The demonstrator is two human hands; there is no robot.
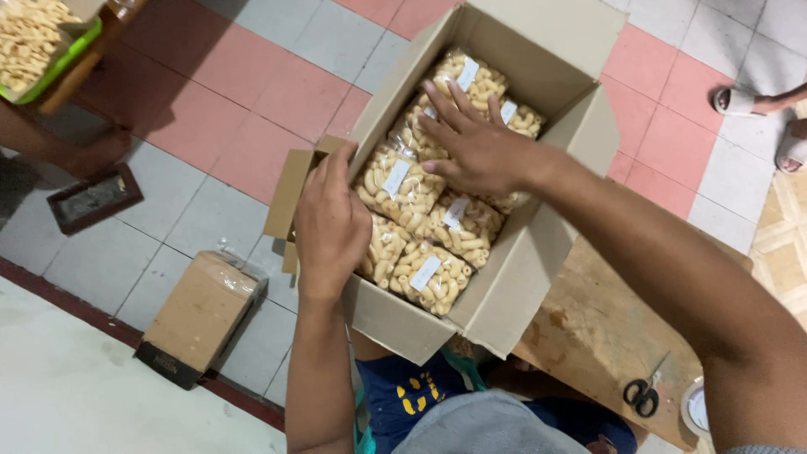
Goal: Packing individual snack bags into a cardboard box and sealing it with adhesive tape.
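Observation:
An open cardboard box (538, 261) sits in front of me, packed with several clear bags of pale tube-shaped snacks (429, 273), each with a white label. My right hand (475, 143) lies flat on the bags in the middle of the box, fingers spread. At the box's left side, my left hand (330, 227) grips a side flap (286, 193), with its fingers curled over the flap's edge.
A wooden bench (597, 336) at the right carries black scissors (643, 397) and a tape roll (696, 409). A small wrapped carton (200, 315) stands on the tiled floor at the left. A green tray of snacks (38, 38) is top left. Another person's sandalled feet (756, 105) are at the top right.

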